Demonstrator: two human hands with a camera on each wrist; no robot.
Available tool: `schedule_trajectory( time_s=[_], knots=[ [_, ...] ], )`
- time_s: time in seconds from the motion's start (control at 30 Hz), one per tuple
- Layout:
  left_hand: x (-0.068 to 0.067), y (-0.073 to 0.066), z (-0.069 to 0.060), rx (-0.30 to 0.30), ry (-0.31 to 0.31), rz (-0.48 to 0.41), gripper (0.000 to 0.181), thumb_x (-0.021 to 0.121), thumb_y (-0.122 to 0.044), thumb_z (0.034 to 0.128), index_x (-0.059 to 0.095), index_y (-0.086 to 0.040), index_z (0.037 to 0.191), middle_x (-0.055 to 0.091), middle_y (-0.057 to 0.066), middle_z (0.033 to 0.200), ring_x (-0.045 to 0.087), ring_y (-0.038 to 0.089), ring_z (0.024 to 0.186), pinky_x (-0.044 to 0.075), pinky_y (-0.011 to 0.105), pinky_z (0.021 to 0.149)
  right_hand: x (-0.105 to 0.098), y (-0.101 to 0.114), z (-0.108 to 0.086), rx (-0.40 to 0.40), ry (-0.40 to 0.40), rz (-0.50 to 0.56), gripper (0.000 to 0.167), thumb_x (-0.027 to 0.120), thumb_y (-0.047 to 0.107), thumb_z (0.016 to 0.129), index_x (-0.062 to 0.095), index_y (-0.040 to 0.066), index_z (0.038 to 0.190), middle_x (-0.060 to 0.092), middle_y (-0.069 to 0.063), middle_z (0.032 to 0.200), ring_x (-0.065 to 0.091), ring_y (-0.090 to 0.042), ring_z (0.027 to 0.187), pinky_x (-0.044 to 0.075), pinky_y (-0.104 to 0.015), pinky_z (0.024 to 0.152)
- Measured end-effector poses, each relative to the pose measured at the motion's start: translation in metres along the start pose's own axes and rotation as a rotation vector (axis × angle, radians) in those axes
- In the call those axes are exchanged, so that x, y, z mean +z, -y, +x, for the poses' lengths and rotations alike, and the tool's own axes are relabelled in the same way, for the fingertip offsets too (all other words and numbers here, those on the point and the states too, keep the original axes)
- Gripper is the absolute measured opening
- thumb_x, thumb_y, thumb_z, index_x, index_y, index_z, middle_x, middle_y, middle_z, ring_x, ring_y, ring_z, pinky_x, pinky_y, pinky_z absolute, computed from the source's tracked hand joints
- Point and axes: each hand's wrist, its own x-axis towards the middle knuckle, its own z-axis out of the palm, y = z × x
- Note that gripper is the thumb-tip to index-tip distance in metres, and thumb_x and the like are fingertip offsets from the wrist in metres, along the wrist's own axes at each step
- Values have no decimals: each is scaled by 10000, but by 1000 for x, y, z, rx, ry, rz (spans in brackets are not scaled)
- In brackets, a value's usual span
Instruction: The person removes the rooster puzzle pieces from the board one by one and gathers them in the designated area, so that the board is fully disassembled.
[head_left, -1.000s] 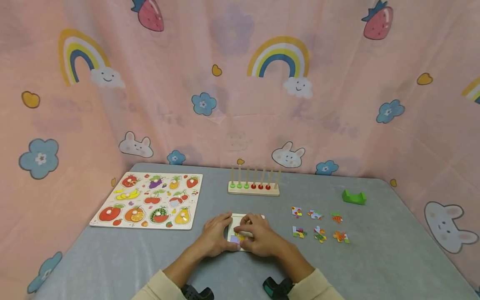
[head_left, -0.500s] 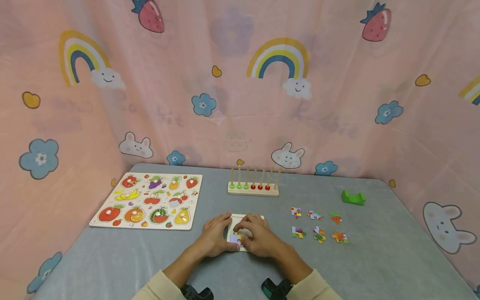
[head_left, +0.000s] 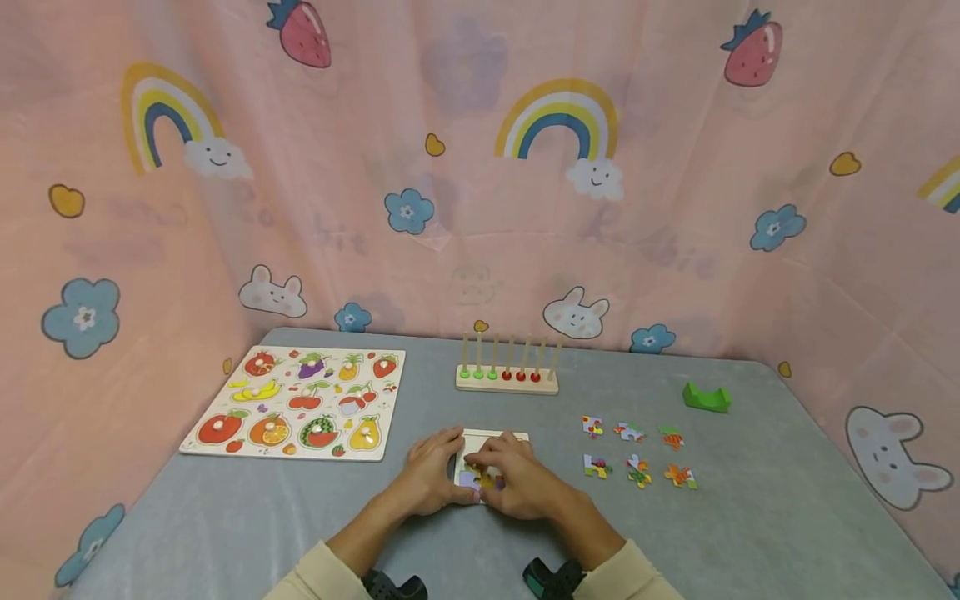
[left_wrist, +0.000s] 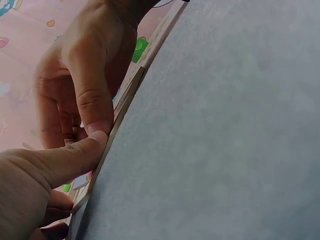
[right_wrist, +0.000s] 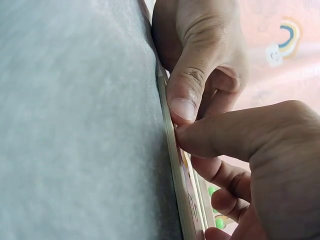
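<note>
A small wooden jigsaw board [head_left: 492, 434] lies flat on the table in the head view, with colourful pieces in its near part. My left hand [head_left: 432, 472] holds it, fingers along the left side and thumb at the near edge. Above the board, my right hand [head_left: 525, 479] has its fingers bent, with a jigsaw piece [head_left: 487, 476] between thumb and index finger at the board's surface. Both thumbs meet near the board's edge [right_wrist: 172, 155] in the right wrist view. The hands partly cover the board and the piece.
Several loose jigsaw pieces [head_left: 639, 470] lie in two rows to the right. A green block [head_left: 707, 397] stands farther back. Behind the board is a bead-and-peg rack [head_left: 507, 382]; a large fruit puzzle board [head_left: 292, 425] lies at the left. A patterned curtain [head_left: 480, 208] surrounds the table.
The right fingers have lowered and shifted slightly over the board; the piece, earlier tilted, now appears flatter with its coloured face showing. The left hand stays in place.
</note>
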Motion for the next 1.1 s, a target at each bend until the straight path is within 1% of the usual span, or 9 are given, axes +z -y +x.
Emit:
schedule_trajectory(
  time_s=[0.13, 0.23, 0.37, 0.43, 0.57, 0.77, 0.9, 1.1],
  knots=[
    [0, 0, 0, 5, -2, 5, 823, 881, -306, 678, 533, 73, 1319, 433, 184, 1432, 359, 378, 1327, 202, 568, 1051, -1, -1, 1, -4, -9, 1, 391, 703, 107, 789, 681, 82, 1179, 591, 63, 1017, 424, -107, 911, 317, -405, 803],
    [1, 0, -1, 9, -1, 13, 823, 881, -317, 677, 537, 66, 1318, 436, 189, 1430, 363, 377, 1326, 205, 567, 1051, -6, -1, -2, 2, -27, 21, 378, 675, 86, 799, 676, 75, 1177, 599, 40, 1036, 447, -137, 965, 332, -416, 825],
    [3, -1, -1, 3, 8, 11, 824, 879, -319, 676, 536, 72, 1316, 438, 186, 1429, 366, 371, 1324, 203, 560, 1056, -18, -1, -9, 43, -47, 80, 368, 666, 66, 829, 664, 61, 1197, 591, 14, 1073, 459, -180, 1037, 370, -451, 875],
    [4, -2, -1, -4, 12, 6, 824, 880, -320, 673, 537, 80, 1307, 438, 184, 1429, 365, 370, 1325, 201, 559, 1056, -23, 0, -13, 50, -61, 110, 367, 663, 57, 837, 656, 46, 1203, 591, 6, 1077, 463, -193, 1051, 388, -465, 884],
    [5, -4, -1, -26, 10, -2, 821, 889, -313, 659, 540, 86, 1285, 441, 175, 1429, 367, 363, 1325, 200, 556, 1055, -35, -2, -19, 32, -98, 138, 391, 661, 41, 823, 645, 27, 1214, 597, 11, 1063, 469, -196, 1054, 406, -480, 884],
    [4, -4, -2, -36, 7, -11, 814, 889, -300, 659, 533, 80, 1284, 438, 170, 1431, 365, 359, 1325, 194, 558, 1054, -50, -7, -34, -2, -162, 100, 416, 707, 37, 798, 651, 52, 1210, 600, 74, 1050, 476, -165, 1005, 425, -451, 845],
    [2, -3, -2, -36, 7, -11, 823, 883, -304, 670, 520, 82, 1300, 431, 176, 1434, 359, 357, 1329, 188, 560, 1055, -59, -10, -46, -21, -198, 89, 430, 730, 34, 796, 648, 73, 1217, 590, 79, 1036, 488, -165, 980, 433, -419, 814],
    [0, -2, -1, -27, 4, -15, 819, 878, -303, 680, 517, 85, 1305, 430, 179, 1433, 358, 364, 1328, 185, 563, 1053, -71, -11, -62, -53, -252, 68, 379, 733, 123, 857, 647, 134, 1226, 578, 75, 1020, 498, -149, 946, 434, -396, 768]
  ],
)
